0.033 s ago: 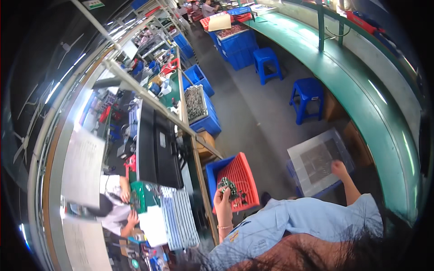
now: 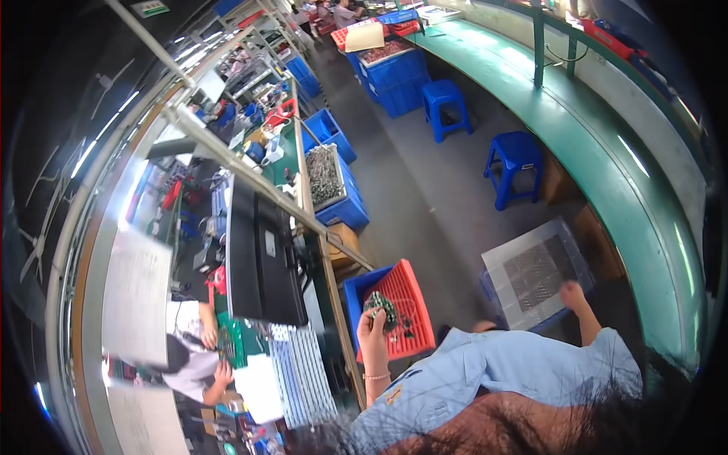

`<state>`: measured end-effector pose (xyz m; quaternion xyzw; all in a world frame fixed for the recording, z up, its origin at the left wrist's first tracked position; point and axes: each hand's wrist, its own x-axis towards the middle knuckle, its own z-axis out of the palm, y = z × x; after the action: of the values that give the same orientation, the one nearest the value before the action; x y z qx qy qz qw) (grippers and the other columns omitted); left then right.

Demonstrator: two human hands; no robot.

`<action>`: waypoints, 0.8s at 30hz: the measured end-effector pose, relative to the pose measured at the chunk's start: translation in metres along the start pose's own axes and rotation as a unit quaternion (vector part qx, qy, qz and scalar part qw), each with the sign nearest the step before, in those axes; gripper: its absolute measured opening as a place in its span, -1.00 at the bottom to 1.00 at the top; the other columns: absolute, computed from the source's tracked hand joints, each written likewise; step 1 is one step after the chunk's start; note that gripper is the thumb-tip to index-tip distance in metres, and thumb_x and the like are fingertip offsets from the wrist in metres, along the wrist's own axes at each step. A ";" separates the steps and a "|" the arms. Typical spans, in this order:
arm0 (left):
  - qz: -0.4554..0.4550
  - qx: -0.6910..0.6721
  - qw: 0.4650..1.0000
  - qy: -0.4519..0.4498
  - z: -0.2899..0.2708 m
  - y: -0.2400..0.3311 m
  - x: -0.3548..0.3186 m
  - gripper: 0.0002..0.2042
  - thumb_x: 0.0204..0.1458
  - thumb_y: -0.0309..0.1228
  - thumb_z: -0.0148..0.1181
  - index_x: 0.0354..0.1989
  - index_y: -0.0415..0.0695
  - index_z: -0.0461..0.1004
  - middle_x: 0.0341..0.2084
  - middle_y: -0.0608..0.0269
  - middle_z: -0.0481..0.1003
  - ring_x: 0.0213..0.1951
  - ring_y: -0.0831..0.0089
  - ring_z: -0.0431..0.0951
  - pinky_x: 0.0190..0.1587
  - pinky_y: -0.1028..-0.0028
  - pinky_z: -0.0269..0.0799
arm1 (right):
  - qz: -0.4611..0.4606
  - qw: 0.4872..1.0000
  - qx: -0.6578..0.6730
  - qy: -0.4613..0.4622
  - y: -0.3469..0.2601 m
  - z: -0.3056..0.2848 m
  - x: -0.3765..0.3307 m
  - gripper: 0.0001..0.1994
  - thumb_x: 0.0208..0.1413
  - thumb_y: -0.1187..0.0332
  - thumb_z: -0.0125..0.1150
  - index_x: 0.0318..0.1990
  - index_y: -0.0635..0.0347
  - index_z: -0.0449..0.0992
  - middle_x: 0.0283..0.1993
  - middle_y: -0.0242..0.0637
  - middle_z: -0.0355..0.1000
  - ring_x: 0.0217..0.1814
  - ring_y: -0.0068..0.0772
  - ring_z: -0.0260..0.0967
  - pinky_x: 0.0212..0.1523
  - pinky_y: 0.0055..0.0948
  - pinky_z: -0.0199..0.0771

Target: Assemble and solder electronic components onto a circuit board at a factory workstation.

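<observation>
My left hand (image 2: 371, 327) is closed around a bunch of small green and black parts with thin wires (image 2: 382, 309). Too small to name exactly, the bunch is held up over a red slatted crate (image 2: 422, 307), and some strands dangle from it. That crate sits tilted against a blue bin (image 2: 353, 292) beside the bench. On the other side, my right hand (image 2: 573, 296) hangs with curled fingers, and nothing shows in it. Under and beside it is a plastic box (image 2: 497, 277) on the floor, covered by a translucent sheet.
Blue stools (image 2: 513, 155) stand along a long green bench (image 2: 584, 140) on the right. To the left, a workbench carries a black monitor (image 2: 262, 254) and a ribbed pale rack (image 2: 299, 371); a co-worker's hands (image 2: 221, 371) work there. Blue bins (image 2: 345, 208) line the aisle.
The view has shifted slightly. My right hand has swung a little lower, and something skin-toned, perhaps a foot, now shows past my shirt. My left hand still holds the bunch.
</observation>
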<state>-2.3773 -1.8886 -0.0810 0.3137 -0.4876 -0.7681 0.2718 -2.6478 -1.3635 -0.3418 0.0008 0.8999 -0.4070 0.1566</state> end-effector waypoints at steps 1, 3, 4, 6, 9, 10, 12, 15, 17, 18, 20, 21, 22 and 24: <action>0.012 0.042 0.998 -0.036 0.025 0.014 0.032 -0.90 0.11 -0.51 0.12 -0.22 -0.23 0.45 -0.40 0.37 0.48 -0.39 0.69 0.44 -0.35 0.65 0.39 | 0.204 0.975 0.077 -0.034 0.048 -0.012 -0.018 -0.86 -0.05 0.40 0.07 -0.49 0.26 0.51 -0.56 -0.18 0.42 -0.49 -0.42 0.35 -0.44 -0.34 0.36; -0.002 0.033 0.998 -0.049 0.054 0.036 0.084 -0.89 0.11 -0.51 0.12 -0.21 -0.22 0.44 -0.39 0.37 0.48 -0.40 0.68 0.45 -0.36 0.65 0.41 | 0.314 0.947 0.035 -0.059 0.066 -0.001 -0.042 -0.86 -0.05 0.40 0.07 -0.45 0.27 0.51 -0.51 -0.15 0.42 -0.44 -0.36 0.36 -0.40 -0.32 0.37; -0.008 0.016 0.997 -0.071 0.066 0.045 0.114 -0.88 0.11 -0.51 0.12 -0.20 -0.22 0.44 -0.38 0.36 0.49 -0.40 0.68 0.46 -0.36 0.65 0.42 | 0.336 0.939 0.019 -0.068 0.064 0.006 -0.049 -0.86 -0.05 0.40 0.07 -0.44 0.27 0.51 -0.48 -0.14 0.43 -0.42 -0.33 0.36 -0.38 -0.30 0.37; -0.007 0.015 0.996 -0.085 0.086 0.049 0.173 -0.88 0.11 -0.50 0.13 -0.19 -0.21 0.44 -0.39 0.36 0.48 -0.41 0.69 0.45 -0.38 0.67 0.40 | 0.356 0.931 0.009 -0.084 0.047 0.030 -0.040 -0.86 -0.05 0.40 0.08 -0.40 0.27 0.51 -0.43 -0.11 0.43 -0.36 -0.28 0.36 -0.34 -0.28 0.38; 0.000 0.069 0.992 -0.102 0.114 0.042 0.254 -0.88 0.12 -0.48 0.12 -0.20 -0.20 0.44 -0.39 0.39 0.47 -0.39 0.68 0.46 -0.41 0.64 0.40 | 0.346 0.934 0.014 -0.094 0.010 0.074 0.015 -0.84 -0.05 0.39 0.08 -0.35 0.27 0.51 -0.35 -0.06 0.44 -0.29 -0.19 0.37 -0.28 -0.24 0.39; 0.008 0.070 0.992 -0.108 0.124 0.036 0.282 -0.88 0.12 -0.48 0.12 -0.20 -0.20 0.44 -0.39 0.39 0.47 -0.39 0.68 0.46 -0.41 0.64 0.40 | 0.330 0.939 0.016 -0.096 -0.008 0.091 0.054 -0.83 -0.05 0.39 0.09 -0.34 0.27 0.51 -0.32 -0.04 0.44 -0.26 -0.16 0.38 -0.26 -0.23 0.40; -0.024 0.039 0.995 -0.090 0.155 0.018 0.329 -0.88 0.12 -0.46 0.11 -0.20 -0.18 0.43 -0.37 0.39 0.46 -0.37 0.65 0.46 -0.39 0.59 0.43 | 0.269 0.959 0.013 -0.087 -0.025 0.122 0.120 -0.82 -0.05 0.39 0.09 -0.30 0.27 0.51 -0.27 -0.01 0.45 -0.21 -0.11 0.38 -0.23 -0.21 0.41; -0.094 -0.049 0.994 -0.027 0.167 0.004 0.414 -0.89 0.13 -0.47 0.10 -0.20 -0.17 0.43 -0.35 0.37 0.47 -0.37 0.61 0.46 -0.36 0.54 0.46 | -0.016 0.993 -0.115 -0.032 -0.104 0.152 0.275 -0.79 -0.05 0.39 0.10 -0.25 0.27 0.51 -0.19 0.03 0.46 -0.13 -0.02 0.39 -0.17 -0.17 0.42; -0.067 -0.040 0.996 -0.035 0.195 0.028 0.461 -0.89 0.12 -0.47 0.11 -0.20 -0.16 0.44 -0.34 0.36 0.47 -0.36 0.59 0.46 -0.33 0.54 0.47 | 0.005 0.995 -0.036 -0.091 -0.224 0.146 0.384 -0.81 -0.01 0.38 0.09 -0.27 0.26 0.50 -0.28 -0.11 0.50 -0.28 -0.22 0.42 -0.28 -0.27 0.43; -0.032 -0.038 0.998 -0.036 0.197 0.039 0.482 -0.90 0.12 -0.47 0.11 -0.20 -0.16 0.44 -0.34 0.36 0.47 -0.34 0.58 0.47 -0.31 0.53 0.47 | 0.023 0.985 0.100 -0.140 -0.315 0.140 0.429 -0.84 0.00 0.38 0.12 -0.29 0.25 0.49 -0.44 -0.29 0.46 -0.43 -0.45 0.35 -0.41 -0.42 0.38; -0.005 -0.023 0.998 -0.059 0.214 0.053 0.546 -0.90 0.12 -0.48 0.11 -0.20 -0.15 0.43 -0.32 0.36 0.47 -0.28 0.57 0.46 -0.23 0.54 0.45 | -0.064 0.971 0.189 -0.132 -0.398 0.107 0.512 -0.86 0.02 0.38 0.13 -0.29 0.24 0.49 -0.51 -0.38 0.40 -0.50 -0.55 0.32 -0.46 -0.52 0.34; 0.001 -0.020 0.999 -0.048 0.220 0.053 0.575 -0.90 0.11 -0.48 0.12 -0.20 -0.15 0.43 -0.33 0.35 0.46 -0.28 0.57 0.47 -0.24 0.52 0.47 | -0.066 0.975 0.183 -0.107 -0.447 0.097 0.548 -0.83 0.02 0.36 0.15 -0.26 0.25 0.49 -0.50 -0.38 0.41 -0.48 -0.55 0.33 -0.45 -0.51 0.35; 0.008 -0.020 0.999 -0.034 0.225 0.051 0.603 -0.90 0.11 -0.49 0.12 -0.20 -0.14 0.43 -0.33 0.35 0.46 -0.29 0.57 0.47 -0.25 0.51 0.48 | -0.070 0.979 0.174 -0.082 -0.484 0.094 0.582 -0.80 0.01 0.35 0.17 -0.24 0.26 0.48 -0.49 -0.38 0.41 -0.47 -0.54 0.34 -0.43 -0.51 0.36; -0.018 -0.039 0.999 -0.026 0.249 0.050 0.651 -0.90 0.10 -0.48 0.13 -0.22 -0.14 0.43 -0.34 0.34 0.47 -0.33 0.56 0.49 -0.30 0.48 0.51 | -0.097 0.984 0.146 -0.035 -0.515 0.105 0.645 -0.78 0.01 0.36 0.20 -0.21 0.25 0.46 -0.50 -0.41 0.39 -0.46 -0.59 0.33 -0.44 -0.55 0.34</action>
<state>-2.9847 -2.2339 -0.0946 0.2911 -0.4583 -0.7994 0.2573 -3.2984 -1.8658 -0.2122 -0.0781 0.8208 -0.5467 0.1460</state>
